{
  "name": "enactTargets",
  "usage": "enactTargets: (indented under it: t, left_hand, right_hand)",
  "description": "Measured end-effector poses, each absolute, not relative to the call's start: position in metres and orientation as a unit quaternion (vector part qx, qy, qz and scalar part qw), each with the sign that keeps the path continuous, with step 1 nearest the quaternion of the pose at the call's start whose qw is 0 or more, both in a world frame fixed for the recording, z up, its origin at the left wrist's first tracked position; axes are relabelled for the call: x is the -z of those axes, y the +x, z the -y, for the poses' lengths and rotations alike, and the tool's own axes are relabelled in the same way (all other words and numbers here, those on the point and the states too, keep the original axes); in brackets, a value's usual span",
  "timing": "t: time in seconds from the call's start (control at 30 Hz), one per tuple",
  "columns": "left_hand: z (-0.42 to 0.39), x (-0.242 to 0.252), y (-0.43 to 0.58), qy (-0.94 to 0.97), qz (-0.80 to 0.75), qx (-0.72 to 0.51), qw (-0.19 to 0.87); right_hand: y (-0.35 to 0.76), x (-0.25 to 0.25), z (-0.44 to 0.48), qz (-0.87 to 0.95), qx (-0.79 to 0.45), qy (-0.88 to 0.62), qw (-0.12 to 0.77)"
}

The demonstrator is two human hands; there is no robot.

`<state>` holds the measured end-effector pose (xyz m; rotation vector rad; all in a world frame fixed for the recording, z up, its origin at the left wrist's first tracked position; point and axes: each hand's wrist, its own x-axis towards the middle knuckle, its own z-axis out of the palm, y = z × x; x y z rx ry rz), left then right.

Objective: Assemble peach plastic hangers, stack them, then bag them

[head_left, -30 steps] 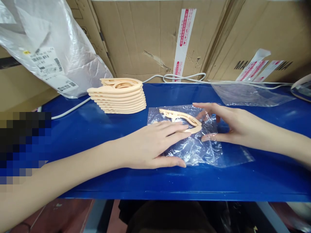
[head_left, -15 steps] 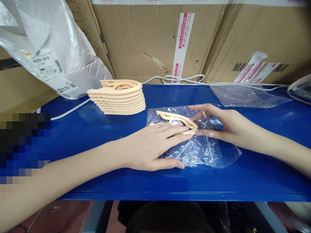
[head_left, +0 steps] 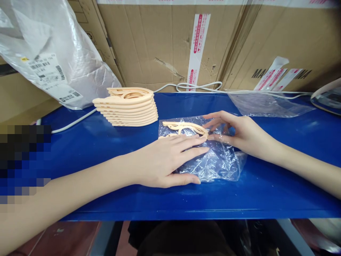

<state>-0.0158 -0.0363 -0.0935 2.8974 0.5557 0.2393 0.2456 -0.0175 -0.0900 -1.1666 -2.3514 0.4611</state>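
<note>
Cardboard cartons are being stood as a wall behind a glossy blue worktable, with strips of red-and-white printed tape running down their faces. At the middle of the table a clear plastic bag is being lain flat and crinkled, and a peach-coloured plastic hanger is being kept at its far left part; whether the hanger is fully inside the film cannot be told. The left hand is being pressed palm-down on the near side of the bag, fingers extended flat and released, gripping nothing, with the fingertips just beside the hanger. The right hand is being held at the bag's right side, its fingers loosely curled and pinching the film near the hanger's right tip. A stack of matching hangers is being kept to the left, well apart from both hands. Behind the stack, a large grey shipping bag with barcode labels is being leaned against the cartons. A white cable is being trailed along the table's back edge, and another sheet of clear film is being left at the far right.
</note>
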Motion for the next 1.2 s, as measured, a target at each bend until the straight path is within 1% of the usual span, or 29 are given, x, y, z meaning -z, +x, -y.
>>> enactTargets:
  t: [0.33,0.53,0.87,1.07,1.2]
  left_hand:
    - [0.042,0.093,-0.012,0.987,-0.11,-0.11,-0.029]
    - [0.04,0.092,-0.012,0.982,-0.15,-0.111,-0.023]
    - [0.037,0.093,-0.013,0.977,-0.187,-0.105,-0.017]
    - [0.03,0.092,-0.016,0.974,-0.194,-0.089,-0.079]
    - [0.027,0.092,-0.018,0.97,-0.196,-0.097,-0.103]
  right_hand:
    - [0.248,0.092,0.018,0.865,-0.13,-0.428,0.226]
    - [0.25,0.09,0.021,0.874,-0.099,-0.429,0.204]
    - [0.254,0.092,0.018,0.883,-0.106,-0.407,0.208]
    - [0.255,0.089,0.017,0.889,-0.115,-0.394,0.204]
    - [0.263,0.089,0.014,0.899,-0.134,-0.384,0.164]
